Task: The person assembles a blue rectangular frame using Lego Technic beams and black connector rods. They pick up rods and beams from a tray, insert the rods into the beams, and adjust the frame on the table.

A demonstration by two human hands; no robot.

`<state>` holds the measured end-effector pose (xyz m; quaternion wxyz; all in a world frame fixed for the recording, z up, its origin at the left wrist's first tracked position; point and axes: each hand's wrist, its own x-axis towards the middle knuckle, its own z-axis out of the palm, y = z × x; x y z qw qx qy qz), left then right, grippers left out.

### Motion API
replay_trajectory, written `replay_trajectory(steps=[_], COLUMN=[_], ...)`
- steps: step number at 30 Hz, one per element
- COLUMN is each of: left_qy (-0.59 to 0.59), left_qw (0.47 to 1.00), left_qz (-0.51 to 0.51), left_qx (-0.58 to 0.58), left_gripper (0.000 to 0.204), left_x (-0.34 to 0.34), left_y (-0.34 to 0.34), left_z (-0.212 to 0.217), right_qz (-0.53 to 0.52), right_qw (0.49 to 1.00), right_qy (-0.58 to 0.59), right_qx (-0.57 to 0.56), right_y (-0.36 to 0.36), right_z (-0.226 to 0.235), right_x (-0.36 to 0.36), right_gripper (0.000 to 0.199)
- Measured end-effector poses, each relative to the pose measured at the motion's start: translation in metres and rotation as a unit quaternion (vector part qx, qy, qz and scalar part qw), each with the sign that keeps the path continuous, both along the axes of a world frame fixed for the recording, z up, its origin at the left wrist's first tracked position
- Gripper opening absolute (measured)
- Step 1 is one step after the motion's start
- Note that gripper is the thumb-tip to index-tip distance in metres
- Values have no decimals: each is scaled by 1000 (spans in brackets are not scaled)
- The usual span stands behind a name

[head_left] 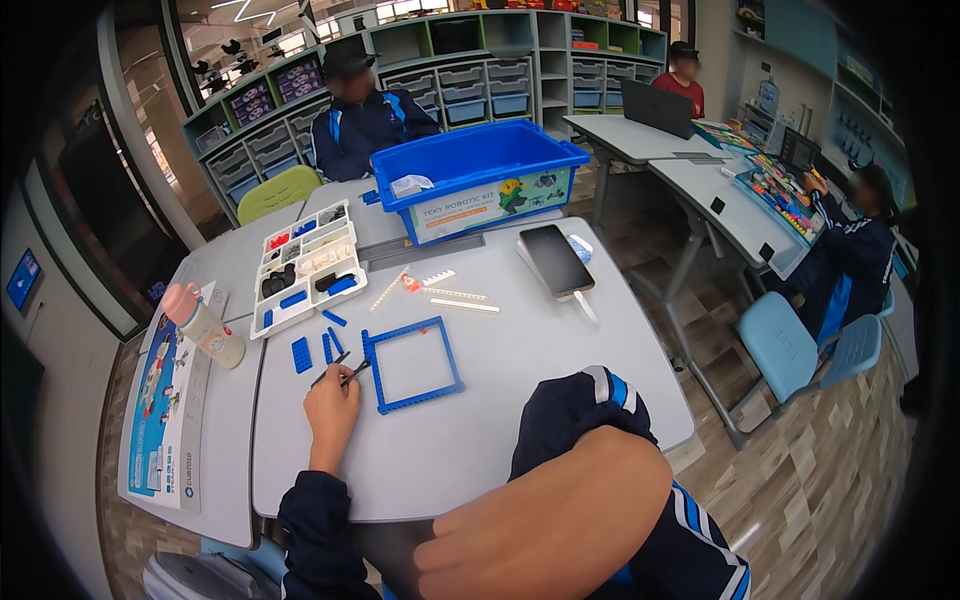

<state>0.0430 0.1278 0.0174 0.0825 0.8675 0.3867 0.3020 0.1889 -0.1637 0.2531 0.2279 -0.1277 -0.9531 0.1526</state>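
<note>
Near the table's middle, my left hand [332,408] pinches a thin black forked piece [352,371], its exact kind unclear. The piece's tip is close to the left side of a square frame of blue building beams [460,388], which lies flat. A small red piece sits on the frame's far side. Loose blue bricks [302,355] lie just beyond my left hand. My right hand [520,530] looms very near the camera over the front edge, its fingers curled and blurred. What it holds, if anything, is hidden.
Beyond the frame lie white beams [465,305] and a white sorting tray [262,322] of parts. A blue bin [480,160] stands farther back. At right is a phone [556,260] with a white cable; at left, a bottle [205,325] and flat box [170,430]. Other people sit at tables.
</note>
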Motion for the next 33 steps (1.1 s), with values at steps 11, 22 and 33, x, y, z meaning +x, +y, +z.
replay_trajectory(steps=[11,22,33], left_qy=[-29,38,7], left_qw=[1000,999,1000], left_qz=[-3,-25,3], left_qx=[-9,8,-7], left_gripper=[14,12,17], left_x=[-7,-7,-4], left_y=[3,5,-1], left_z=[4,2,13], right_qz=[-35,-76,-228], right_qw=[996,996,958], right_qy=[-75,-36,31], right_qx=[45,24,174], right_y=[-4,-7,19], right_z=[-5,-15,-29], right_x=[10,19,-4], right_gripper=[35,30,13])
